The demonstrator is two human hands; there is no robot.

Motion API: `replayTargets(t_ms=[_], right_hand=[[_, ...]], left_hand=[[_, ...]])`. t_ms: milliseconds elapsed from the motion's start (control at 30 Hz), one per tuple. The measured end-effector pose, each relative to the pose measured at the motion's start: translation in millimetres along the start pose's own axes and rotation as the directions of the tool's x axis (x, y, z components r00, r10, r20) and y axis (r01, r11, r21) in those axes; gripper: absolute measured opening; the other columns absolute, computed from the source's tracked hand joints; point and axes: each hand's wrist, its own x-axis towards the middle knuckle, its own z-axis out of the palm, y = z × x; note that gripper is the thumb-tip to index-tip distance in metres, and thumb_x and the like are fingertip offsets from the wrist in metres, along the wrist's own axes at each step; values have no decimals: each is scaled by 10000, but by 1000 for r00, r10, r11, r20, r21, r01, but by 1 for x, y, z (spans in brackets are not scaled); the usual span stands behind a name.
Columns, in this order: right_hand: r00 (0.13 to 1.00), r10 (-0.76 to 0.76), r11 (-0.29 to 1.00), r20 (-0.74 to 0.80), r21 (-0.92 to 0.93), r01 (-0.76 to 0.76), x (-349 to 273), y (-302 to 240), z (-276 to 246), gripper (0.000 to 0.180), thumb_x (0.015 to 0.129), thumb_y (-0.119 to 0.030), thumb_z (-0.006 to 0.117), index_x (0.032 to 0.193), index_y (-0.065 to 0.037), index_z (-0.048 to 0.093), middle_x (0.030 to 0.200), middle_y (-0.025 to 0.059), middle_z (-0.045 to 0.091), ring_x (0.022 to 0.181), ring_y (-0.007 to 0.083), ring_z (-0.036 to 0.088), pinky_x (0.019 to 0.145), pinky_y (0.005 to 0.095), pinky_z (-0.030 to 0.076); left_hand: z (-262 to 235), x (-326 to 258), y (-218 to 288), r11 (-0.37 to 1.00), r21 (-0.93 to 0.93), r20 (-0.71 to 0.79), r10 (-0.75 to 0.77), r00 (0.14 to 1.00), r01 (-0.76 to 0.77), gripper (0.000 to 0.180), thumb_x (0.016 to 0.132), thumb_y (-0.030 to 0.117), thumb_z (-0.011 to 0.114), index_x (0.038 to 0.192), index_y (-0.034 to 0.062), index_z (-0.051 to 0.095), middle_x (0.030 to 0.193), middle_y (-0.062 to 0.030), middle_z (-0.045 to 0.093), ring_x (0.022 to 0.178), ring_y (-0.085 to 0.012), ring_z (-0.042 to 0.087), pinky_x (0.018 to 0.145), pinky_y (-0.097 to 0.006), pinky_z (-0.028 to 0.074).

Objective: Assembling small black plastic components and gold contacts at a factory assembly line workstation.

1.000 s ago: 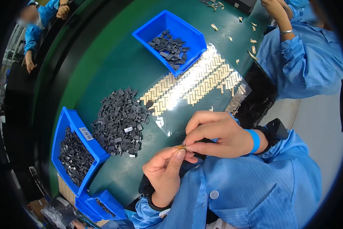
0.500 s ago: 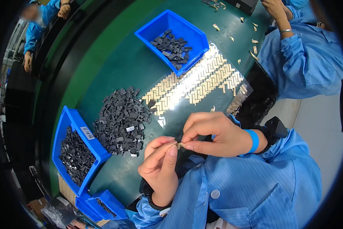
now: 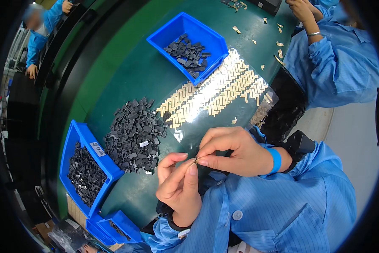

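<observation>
My left hand and my right hand meet tip to tip in front of my chest, above the near edge of the green table. Both are closed in a pinch on a tiny beige piece, mostly covered by the fingertips; whether a dark part lies behind it I cannot tell. Beyond the hands lies a clear sheet bearing rows of small beige stickers. Left of that sheet is a heap of small dark grey parts, a few pale ones among them.
A blue bin with dark parts stands at the far side, touching the sheet. Another blue bin sits at the left, with a smaller blue bin nearer me. Beige scraps lie far right, near a co-worker's sleeve.
The beige piece between my fingertips shows less than before. My left hand has shifted slightly right, its index finger lifted away from the right hand; my right hand has moved slightly left.
</observation>
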Motion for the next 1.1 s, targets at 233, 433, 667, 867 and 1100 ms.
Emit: replayTargets(t_ms=[233,433,667,867,1100], right_hand=[[1000,19,1000,-2,18,-19,4,-3,-2,101,775,-68,640,832,15,640,778,105,596,681,192,586,588,277,456],[998,54,998,31,-42,-53,5,-4,-3,103,768,-72,633,805,24,625,736,96,579,633,166,581,557,265,453],[996,81,997,35,3,-81,-3,-2,1,74,785,-33,631,852,-2,628,838,77,593,734,154,574,636,268,445],[999,18,999,45,-33,-17,-3,2,0,102,795,-36,629,892,-5,634,873,89,600,767,187,585,656,275,447],[999,14,998,35,-59,-12,-3,1,-1,90,779,-25,625,867,-7,630,865,88,601,753,197,585,644,291,445]], left_hand=[[2,5,2,980,-145,15,-139,990,140,127,791,8,630,905,-32,668,1034,-125,549,882,-166,513,780,-261,407],[4,2,2,982,-140,-16,-130,991,126,121,803,38,606,876,-45,656,1035,-155,532,954,-197,493,865,-309,381],[2,-2,-3,995,-55,38,-77,996,79,123,810,40,598,876,-45,657,1042,-160,528,968,-209,498,857,-322,398],[3,1,-5,955,-218,79,-185,980,198,144,837,59,564,890,-46,647,1029,-150,527,987,-203,482,893,-330,376],[6,1,-2,928,-264,105,-243,964,262,157,844,70,552,885,-54,640,1042,-148,520,997,-200,478,904,-335,373]])
